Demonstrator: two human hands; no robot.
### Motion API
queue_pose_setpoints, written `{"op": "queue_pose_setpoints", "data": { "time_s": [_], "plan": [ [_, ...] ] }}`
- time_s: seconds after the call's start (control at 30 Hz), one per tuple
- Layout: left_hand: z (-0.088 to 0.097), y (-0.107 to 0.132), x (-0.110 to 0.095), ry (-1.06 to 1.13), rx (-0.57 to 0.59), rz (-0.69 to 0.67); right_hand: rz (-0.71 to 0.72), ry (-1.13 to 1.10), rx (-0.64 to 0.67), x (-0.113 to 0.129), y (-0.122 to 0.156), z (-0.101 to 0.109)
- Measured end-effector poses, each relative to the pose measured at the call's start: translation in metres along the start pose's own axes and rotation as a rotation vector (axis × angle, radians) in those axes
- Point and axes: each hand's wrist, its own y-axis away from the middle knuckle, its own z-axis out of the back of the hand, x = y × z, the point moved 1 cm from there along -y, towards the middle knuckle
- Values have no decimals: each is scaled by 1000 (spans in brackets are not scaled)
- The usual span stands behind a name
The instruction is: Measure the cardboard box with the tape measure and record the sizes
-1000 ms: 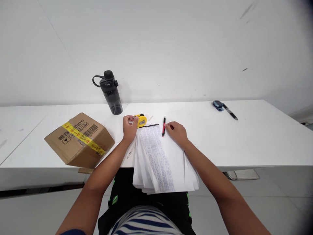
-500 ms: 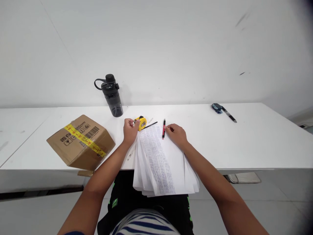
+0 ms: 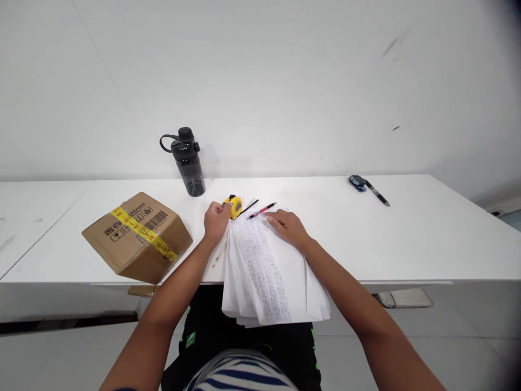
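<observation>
My left hand [image 3: 217, 218] is closed around a yellow and black tape measure [image 3: 234, 207] at the far edge of the papers. A stack of white paper sheets [image 3: 288, 271] hangs over the table's front edge, its top sheet covered with dense handwriting down the left side. My right hand [image 3: 288, 225] rests on the upper right of the stack. Its fingertips are at the middle of a red and black pen [image 3: 262, 210], which lies slantwise. A thin black strip [image 3: 248, 207] sticks out between the tape measure and the pen.
A taped cardboard box [image 3: 138, 236] stands on the white table [image 3: 407, 244] left of my left arm. Behind it is a dark water bottle [image 3: 190, 163]. At the back right lie a dark blue rounded object [image 3: 357, 182] and a black marker-like pen [image 3: 377, 193].
The red and black pen has turned from nearly upright in view to a slant, its lower end swinging left. My right hand has shifted slightly left. My left hand keeps the tape measure.
</observation>
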Motion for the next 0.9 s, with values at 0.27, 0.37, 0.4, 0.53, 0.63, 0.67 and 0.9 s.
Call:
{"op": "queue_pose_setpoints", "data": {
  "time_s": [0.27, 0.37, 0.4, 0.53, 0.63, 0.67, 0.9],
  "plan": [
    [-5, 0, -3, 208, 60, 18, -14, -40, -12, -5, -1, -2],
    [-6, 3, -6, 253, 91, 7, -11, -43, -20, -7, -2, -3],
    [-6, 4, -7, 261, 99, 3, -12, -44, -22, -7, -2, -3],
    [-5, 4, -8, 279, 115, -17, -30, -44, -15, -7, -2, -2],
    [-3, 2, -5, 282, 94, -11, -43, -57, -9, -6, -2, -2],
    [-2, 1, -4, 275, 82, -13, -48, -61, -8, -5, -3, -2],
    [8, 11, -13, -125, 35, -206, -12, -3, 240, -6, -9, 11]
  ]
}}
